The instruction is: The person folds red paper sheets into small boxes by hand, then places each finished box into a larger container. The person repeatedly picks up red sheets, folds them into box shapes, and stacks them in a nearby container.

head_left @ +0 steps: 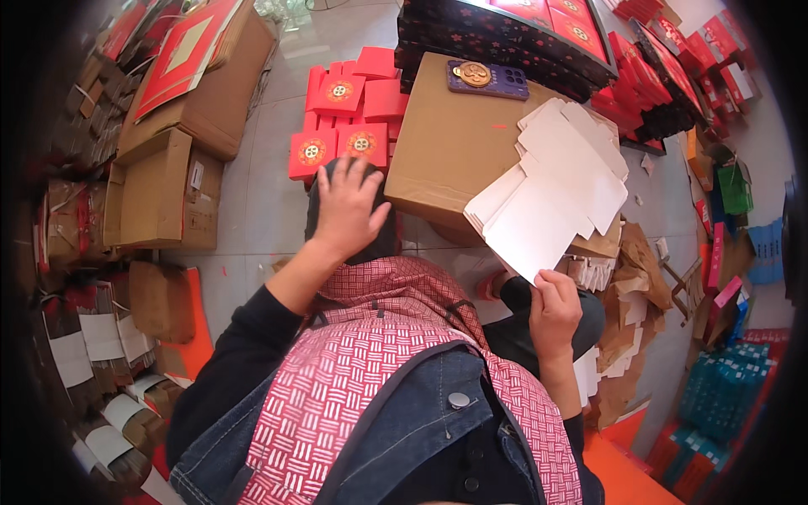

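Note:
My left hand (346, 204) lies with its fingers spread over my dark-trousered knee, just in front of several small red boxes (340, 94) with round gold emblems. My right hand (555, 310) pinches the near corner of a white die-cut card sheet (539, 210). That sheet belongs to a fanned stack on the right part of a brown cardboard box (438, 143). The box stands before me like a low table. At its far edge lies a dark blue phone (486, 79) with a round gold ornament on its back.
Black patterned trays (497, 42) with red boxes stand behind the cardboard box. An open carton (150, 198) and a taller carton (198, 101) are at the left. Crumpled brown paper (644, 269) lies to the right, with blue-green packs (728, 387) farther out.

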Available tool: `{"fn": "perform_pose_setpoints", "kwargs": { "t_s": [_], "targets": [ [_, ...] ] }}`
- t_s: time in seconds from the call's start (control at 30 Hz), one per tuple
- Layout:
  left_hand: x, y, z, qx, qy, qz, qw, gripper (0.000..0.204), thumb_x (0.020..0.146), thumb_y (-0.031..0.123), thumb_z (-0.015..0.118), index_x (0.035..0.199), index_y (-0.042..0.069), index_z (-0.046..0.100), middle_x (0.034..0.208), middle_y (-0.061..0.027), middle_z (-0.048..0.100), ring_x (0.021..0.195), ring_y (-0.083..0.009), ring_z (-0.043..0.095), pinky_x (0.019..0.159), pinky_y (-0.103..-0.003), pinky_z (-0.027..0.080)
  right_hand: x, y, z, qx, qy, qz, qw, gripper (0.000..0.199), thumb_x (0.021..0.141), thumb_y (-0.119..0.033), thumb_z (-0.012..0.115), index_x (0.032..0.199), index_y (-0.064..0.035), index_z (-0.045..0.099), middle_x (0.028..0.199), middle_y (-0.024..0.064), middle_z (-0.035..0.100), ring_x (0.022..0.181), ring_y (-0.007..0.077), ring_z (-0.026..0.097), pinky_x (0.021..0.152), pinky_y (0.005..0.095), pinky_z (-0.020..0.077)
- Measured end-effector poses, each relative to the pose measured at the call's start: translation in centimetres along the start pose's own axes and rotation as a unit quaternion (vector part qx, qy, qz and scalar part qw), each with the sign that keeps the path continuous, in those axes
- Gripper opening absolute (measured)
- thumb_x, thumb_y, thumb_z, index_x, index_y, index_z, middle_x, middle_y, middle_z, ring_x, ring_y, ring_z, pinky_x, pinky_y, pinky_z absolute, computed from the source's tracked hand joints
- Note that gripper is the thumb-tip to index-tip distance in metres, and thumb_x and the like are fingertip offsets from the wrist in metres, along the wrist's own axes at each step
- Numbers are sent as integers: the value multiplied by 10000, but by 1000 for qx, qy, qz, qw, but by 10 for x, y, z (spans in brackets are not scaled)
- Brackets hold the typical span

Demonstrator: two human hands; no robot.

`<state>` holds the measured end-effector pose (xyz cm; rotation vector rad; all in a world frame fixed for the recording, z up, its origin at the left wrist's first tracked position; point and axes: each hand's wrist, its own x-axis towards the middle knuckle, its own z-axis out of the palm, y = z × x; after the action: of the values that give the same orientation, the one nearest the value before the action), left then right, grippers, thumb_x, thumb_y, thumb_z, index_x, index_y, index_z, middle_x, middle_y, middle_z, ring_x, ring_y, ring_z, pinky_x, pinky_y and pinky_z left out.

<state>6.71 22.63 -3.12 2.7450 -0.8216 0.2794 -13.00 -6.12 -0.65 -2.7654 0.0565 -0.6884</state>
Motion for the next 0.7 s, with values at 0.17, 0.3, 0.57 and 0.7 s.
{"fn": "perform_pose_setpoints", "kwargs": {
  "t_s": [0.17,0.3,0.57,0.7],
  "targets": [
    [20,47,-3,-276,55,100,954,348,770,80,724,1097,29,616,1293,-165,530,1257,-354,465,1032,-398,389,14,12,-10,149,-18,26,988,122,714,-45,733,738,-27,615,871,93,648,813,272,615,712,346,495],
    [52,85,-15,-349,23,194,916,501,731,69,760,1195,45,571,1339,-142,512,1300,-332,436,1059,-402,367,14,21,-15,348,-6,144,926,148,778,-49,735,706,-12,611,875,81,676,772,177,605,693,281,472],
    [79,140,-15,-481,84,383,784,723,671,22,794,1319,59,475,1327,-194,503,1144,-298,568,917,-368,488,8,2,-51,461,9,162,872,95,834,-11,686,792,21,607,825,69,648,715,98,572,650,231,460],
    [57,133,-5,-554,0,360,751,681,706,-66,751,1319,38,473,1060,-164,623,890,-265,653,766,-321,532,4,-4,-56,475,21,159,865,84,842,-20,678,803,16,613,825,66,647,717,98,571,644,233,459]
  ]
}}
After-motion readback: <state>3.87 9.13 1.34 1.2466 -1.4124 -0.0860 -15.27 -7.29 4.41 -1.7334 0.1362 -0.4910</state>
